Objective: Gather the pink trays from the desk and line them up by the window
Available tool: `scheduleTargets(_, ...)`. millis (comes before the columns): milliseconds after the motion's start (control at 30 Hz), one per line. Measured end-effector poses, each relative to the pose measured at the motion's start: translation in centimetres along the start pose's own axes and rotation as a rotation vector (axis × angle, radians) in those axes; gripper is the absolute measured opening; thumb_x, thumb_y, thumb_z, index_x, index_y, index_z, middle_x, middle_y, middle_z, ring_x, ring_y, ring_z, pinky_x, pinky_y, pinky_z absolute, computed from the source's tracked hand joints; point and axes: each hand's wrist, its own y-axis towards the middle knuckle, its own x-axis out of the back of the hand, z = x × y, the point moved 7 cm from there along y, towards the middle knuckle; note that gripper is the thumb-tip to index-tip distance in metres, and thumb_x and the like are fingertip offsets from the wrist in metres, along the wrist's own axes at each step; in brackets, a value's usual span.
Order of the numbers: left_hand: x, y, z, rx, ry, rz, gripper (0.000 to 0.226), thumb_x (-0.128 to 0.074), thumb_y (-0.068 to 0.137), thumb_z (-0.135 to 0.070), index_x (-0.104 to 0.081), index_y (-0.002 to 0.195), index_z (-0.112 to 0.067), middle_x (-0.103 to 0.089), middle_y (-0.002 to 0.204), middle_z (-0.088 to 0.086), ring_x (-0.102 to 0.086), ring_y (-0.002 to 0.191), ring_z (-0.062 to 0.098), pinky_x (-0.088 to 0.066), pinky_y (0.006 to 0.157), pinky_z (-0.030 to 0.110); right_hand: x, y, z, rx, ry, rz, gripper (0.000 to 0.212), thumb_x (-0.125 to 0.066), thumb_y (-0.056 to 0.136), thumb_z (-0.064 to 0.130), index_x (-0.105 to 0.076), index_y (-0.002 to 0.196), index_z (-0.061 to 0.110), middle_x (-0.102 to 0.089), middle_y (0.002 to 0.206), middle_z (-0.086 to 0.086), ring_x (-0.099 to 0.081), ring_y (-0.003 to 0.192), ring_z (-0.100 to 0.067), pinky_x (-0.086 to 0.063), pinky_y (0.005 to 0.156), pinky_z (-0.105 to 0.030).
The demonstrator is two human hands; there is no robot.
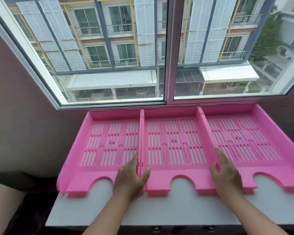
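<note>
Three pink slotted trays stand side by side on the white desk top (176, 207), their backs against the wall under the window (170, 68). The left tray (95, 175) and the middle tray (176, 170) touch along their side walls. My left hand (131, 181) straddles those two walls near the front, fingers in the left tray and thumb in the middle one. Over the wall between the middle tray and the right tray (270, 167) sits my right hand (225, 177), thumb on the middle tray's side and fingers in the right tray.
The desk's front edge runs just below my forearms, with dark fittings (155, 228) under it. A pinkish wall (24, 116) closes the left side, and something dark and soft (15, 180) lies low beside the desk. The right tray reaches the frame's right edge.
</note>
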Motion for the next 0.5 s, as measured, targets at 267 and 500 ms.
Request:
scheduleTargets(267,0.4,0.1,-0.5,-0.025,0.012,-0.031,0.078,-0.042,0.090,-0.059,-0.013,0.155,-0.026,-0.048,0.148,0.001,-0.044,0.135,0.025,-0.042,0.106,0.046,-0.1,0.3,0.0,0.006,-0.014,0.073,0.067,-0.051,0.098,0.011,-0.020,0.157,0.019,-0.063,0.128,-0.019,-0.068,0.073,-0.026,-0.050,0.050,-0.028)
scheduleTargets(500,-0.1,-3.0,-0.8,0.048,0.033,-0.178,0.067,-0.046,0.094,-0.046,-0.025,0.151,-0.018,-0.064,0.124,0.003,-0.056,0.119,0.026,-0.049,0.100,0.044,0.9,-1.9,-0.9,0.052,-0.114,0.152,0.072,-0.052,0.098,0.025,-0.011,0.158,0.030,-0.055,0.144,-0.012,-0.054,0.128,-0.036,-0.051,0.097,-0.052)
